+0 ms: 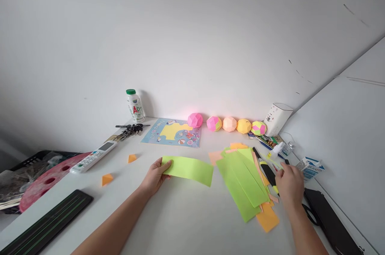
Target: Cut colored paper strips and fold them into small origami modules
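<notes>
A light-green paper strip [189,170] hangs level over the white table, its left end pinched between the thumb and fingers of my left hand [156,175]. To the right, my right hand [290,185] is closed, fingers curled down among the pens and tools; whatever it grips is hidden. Beside it lies a black and yellow-green marker [269,175]. Between the hands is a loose pile of green paper sheets [240,183], with orange paper [268,219] and peach pieces sticking out under it. Two small folded orange paper pieces [132,158] sit left of my left hand.
Several faceted paper balls [229,124] line the wall beside a picture card [150,136]. A white bottle [136,106], keys [132,130] and a remote control [94,156] stand or lie left. Right are a glue bottle [276,150], black scissors handle [309,214] and black case [331,223].
</notes>
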A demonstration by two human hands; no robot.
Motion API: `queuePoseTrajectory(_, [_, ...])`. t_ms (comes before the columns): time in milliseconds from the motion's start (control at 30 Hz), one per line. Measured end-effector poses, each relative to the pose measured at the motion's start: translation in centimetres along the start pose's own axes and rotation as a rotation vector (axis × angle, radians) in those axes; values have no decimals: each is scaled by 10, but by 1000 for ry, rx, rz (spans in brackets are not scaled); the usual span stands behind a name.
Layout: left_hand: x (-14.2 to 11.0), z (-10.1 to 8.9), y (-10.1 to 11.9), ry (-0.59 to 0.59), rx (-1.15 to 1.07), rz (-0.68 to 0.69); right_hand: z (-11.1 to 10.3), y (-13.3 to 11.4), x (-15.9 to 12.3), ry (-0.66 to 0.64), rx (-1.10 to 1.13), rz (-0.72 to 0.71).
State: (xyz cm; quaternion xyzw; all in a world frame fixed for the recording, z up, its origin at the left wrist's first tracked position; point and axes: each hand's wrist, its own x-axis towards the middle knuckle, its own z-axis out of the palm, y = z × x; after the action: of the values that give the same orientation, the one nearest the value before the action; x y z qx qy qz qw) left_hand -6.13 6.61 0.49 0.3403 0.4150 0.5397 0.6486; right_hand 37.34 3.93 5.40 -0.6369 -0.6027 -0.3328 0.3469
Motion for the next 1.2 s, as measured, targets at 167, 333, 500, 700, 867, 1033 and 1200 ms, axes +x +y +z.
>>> queuePoseTrajectory(167, [-2,3,3,0,43,0,24,-21,-24,-360,136,-134])
queuePoseTrajectory(333, [-3,4,4,-3,60,11,27,-76,-53,-792,230,-191])
queuePoseTrajectory(500, [-2,3,3,8,62,7,-1,-109,-57,-944,584,-496])
queuePoseTrajectory(700, [-3,2,3,-8,105,12,22,-77,-47,-708,276,-79])
queuePoseTrajectory(867, [-11,10,-1,-99,343,12,41,-56,-47,-798,244,-55])
queuePoseTrajectory(1033, [-31,30,-15,15,1087,566,22,-79,-46,-850,649,-226])
queuePoseTrajectory(1200, [-60,53,-25,-703,1431,853,34,-60,-40,-531,470,50])
